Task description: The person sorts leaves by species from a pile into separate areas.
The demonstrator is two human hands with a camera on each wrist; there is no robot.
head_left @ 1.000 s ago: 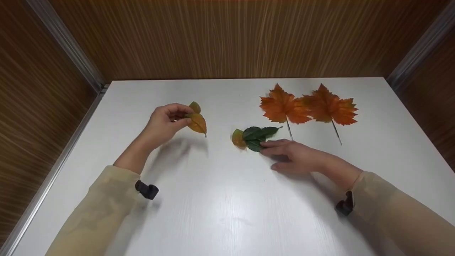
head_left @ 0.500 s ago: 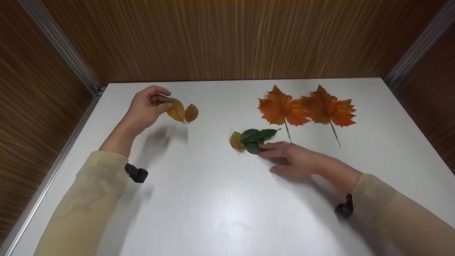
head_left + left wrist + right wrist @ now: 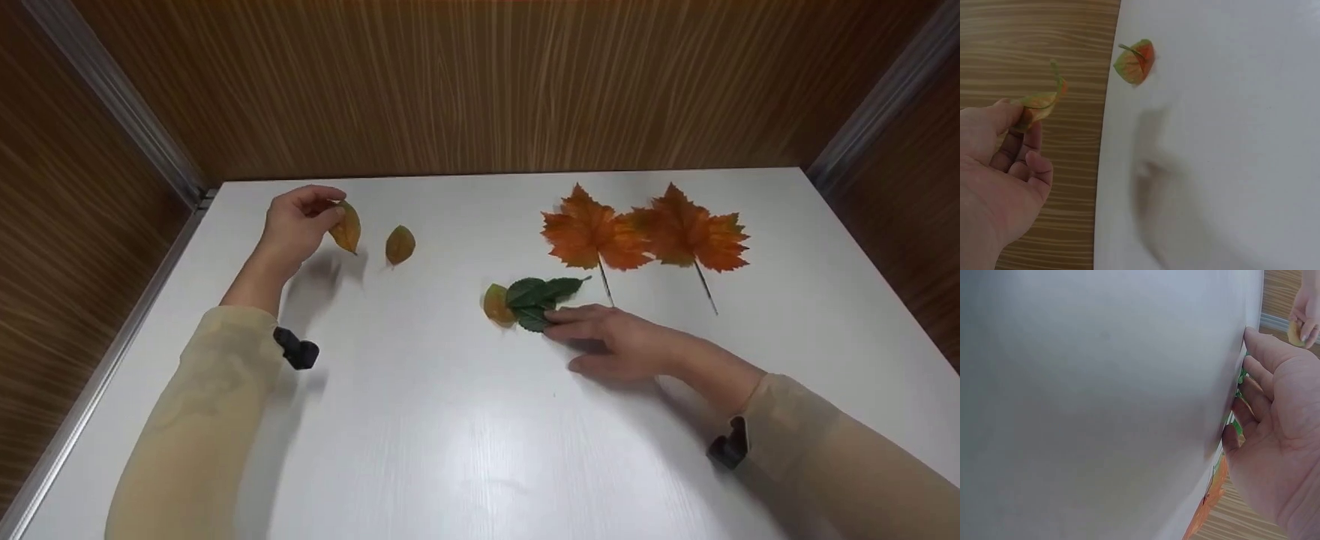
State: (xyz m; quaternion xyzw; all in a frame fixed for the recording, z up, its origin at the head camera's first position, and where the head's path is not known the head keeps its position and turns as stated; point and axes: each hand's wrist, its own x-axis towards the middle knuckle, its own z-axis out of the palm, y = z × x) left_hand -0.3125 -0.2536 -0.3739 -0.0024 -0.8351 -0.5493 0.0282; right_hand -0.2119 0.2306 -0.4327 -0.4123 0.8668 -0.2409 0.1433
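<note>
My left hand (image 3: 295, 221) pinches a yellow-orange leaf (image 3: 346, 227) between thumb and fingers, raised above the table at the back left. In the left wrist view the same leaf (image 3: 1039, 104) shows a thin green stem. Just to its right, another yellow-brown leaf (image 3: 400, 245) lies on the white table. My right hand (image 3: 619, 341) rests low over the table, its fingertips touching the dark green leaves (image 3: 531, 295). Those overlap a yellow-green leaf (image 3: 496, 305) on their left. In the right wrist view the fingers of the right hand (image 3: 1275, 405) partly hide the green leaves.
Two orange maple leaves (image 3: 598, 229) with dark stems lie side by side at the back right, their edges overlapping. A brown wood-grain panel (image 3: 480, 90) rises behind the white table (image 3: 420, 420). Similar panels stand at both sides.
The left hand has moved left with its leaf, away from a second yellow-brown leaf that now lies apart on the table. The right hand stays at the green leaves.
</note>
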